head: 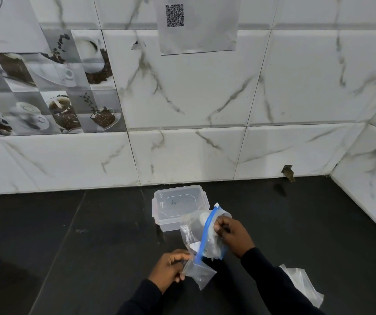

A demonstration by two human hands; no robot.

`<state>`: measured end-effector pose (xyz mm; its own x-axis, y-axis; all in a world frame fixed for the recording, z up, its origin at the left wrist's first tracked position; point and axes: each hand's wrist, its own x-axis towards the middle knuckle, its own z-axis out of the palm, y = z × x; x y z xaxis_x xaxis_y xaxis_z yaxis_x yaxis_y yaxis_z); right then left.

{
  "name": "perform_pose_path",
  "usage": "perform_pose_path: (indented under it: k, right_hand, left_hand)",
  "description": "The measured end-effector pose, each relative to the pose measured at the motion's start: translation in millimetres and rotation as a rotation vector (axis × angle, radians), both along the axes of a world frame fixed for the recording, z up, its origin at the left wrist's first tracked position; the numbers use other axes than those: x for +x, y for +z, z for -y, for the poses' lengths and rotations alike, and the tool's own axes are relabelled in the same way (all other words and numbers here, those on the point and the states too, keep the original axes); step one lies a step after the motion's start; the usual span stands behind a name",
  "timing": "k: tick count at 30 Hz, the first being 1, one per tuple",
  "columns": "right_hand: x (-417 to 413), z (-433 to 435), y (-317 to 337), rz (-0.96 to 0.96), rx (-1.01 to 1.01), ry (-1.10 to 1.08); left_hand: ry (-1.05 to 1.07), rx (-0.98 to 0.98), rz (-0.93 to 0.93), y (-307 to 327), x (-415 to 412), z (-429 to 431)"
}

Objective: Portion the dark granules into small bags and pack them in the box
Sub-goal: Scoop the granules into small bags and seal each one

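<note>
A clear zip bag with a blue sealing strip (206, 237) hangs above the dark counter between my two hands. My right hand (232, 234) pinches its upper edge near the blue strip. My left hand (171, 270) grips a small clear bag (199, 272) at the lower end of the strip. Something pale shows inside the zip bag; dark granules are not clearly visible. A clear plastic box with a snap-on lid (178, 206) stands shut on the counter just behind the bags, close to the wall.
More clear plastic bags (302, 285) lie on the dark counter (68, 246) at the right, by my right sleeve. White marble-look tiled walls rise behind and at the right. A sheet with a QR code (175, 15) hangs on the back wall.
</note>
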<state>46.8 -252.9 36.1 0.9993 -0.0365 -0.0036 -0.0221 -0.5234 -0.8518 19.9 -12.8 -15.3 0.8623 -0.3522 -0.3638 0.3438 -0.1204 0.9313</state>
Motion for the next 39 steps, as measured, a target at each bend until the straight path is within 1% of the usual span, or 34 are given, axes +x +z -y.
perform_pose_path:
  k: [3,5,7,10,12,13,14,15,17,19,21,23,25,27,29,31,33,36,39]
  right_hand:
    - [-4.6,3.2,-1.3,-0.046,-0.081,-0.045]
    - [-7.3,5.3,-1.8,-0.114,-0.202,-0.033]
    - [-7.1,6.9,-3.6,-0.177,-0.325,0.028]
    - [-6.5,-0.1,-4.6,-0.350,-0.506,0.184]
    - [-6.7,-9.1,-3.8,-0.381,-0.661,0.306]
    - [-6.8,-12.8,-5.8,-0.373,-0.674,0.322]
    - [-6.9,-15.7,-7.7,-0.351,-0.618,0.342]
    - [-7.6,-17.0,-9.9,-0.332,-0.511,0.325]
    - [-10.6,-17.0,-12.5,-0.381,-0.187,0.198]
    - [-17.4,-17.6,-8.2,-0.462,0.071,0.101]
    - [-22.5,-12.6,-8.0,-0.501,0.171,0.033]
    - [-24.2,-4.5,-3.3,-0.489,0.182,0.001]
    - [-21.1,4.8,0.9,-0.437,0.131,-0.040]
    - [-16.6,9.8,7.4,-0.367,0.070,-0.063]
    - [-12.0,11.7,8.1,-0.342,0.014,-0.073]
    - [-8.2,8.7,8.1,-0.353,-0.035,-0.101]
    - [-4.8,6.3,5.4,-0.372,-0.076,-0.160]
    - [0.7,7.5,4.1,-0.419,-0.124,-0.238]
    - [-0.7,11.3,3.8,-0.467,-0.192,-0.241]
  left_hand:
    - [-0.008,-0.010,0.031,-0.5,-1.9,-4.2]
    - [0.011,-0.042,0.053,4.8,-0.8,-8.2]
    - [0.024,-0.065,0.077,12.4,3.8,-12.1]
    - [0.016,-0.089,0.133,29.1,11.7,-12.9]
    - [-0.014,-0.115,0.151,45.0,14.7,-7.5]
    - [-0.031,-0.130,0.153,53.1,15.6,-3.0]
    - [-0.043,-0.143,0.152,60.0,16.7,1.6]
    - [-0.051,-0.158,0.143,65.1,17.8,6.3]
    - [-0.041,-0.177,0.119,72.1,20.5,12.3]
    - [-0.010,-0.185,0.110,75.1,21.4,12.7]
    - [0.033,-0.199,0.108,76.3,20.3,6.5]
    - [0.065,-0.211,0.113,74.5,16.4,-4.4]
    - [0.083,-0.201,0.121,66.1,10.3,-17.2]
    - [0.092,-0.159,0.112,53.1,2.6,-25.4]
    - [0.080,-0.090,0.103,36.0,-4.1,-26.1]
    - [0.055,0.026,0.126,20.4,-7.3,-20.7]
    - [0.064,0.138,0.193,9.6,-8.1,-11.8]
    - [0.126,0.235,0.319,4.9,-7.1,-1.7]
    - [0.134,0.291,0.353,3.1,-7.1,0.7]
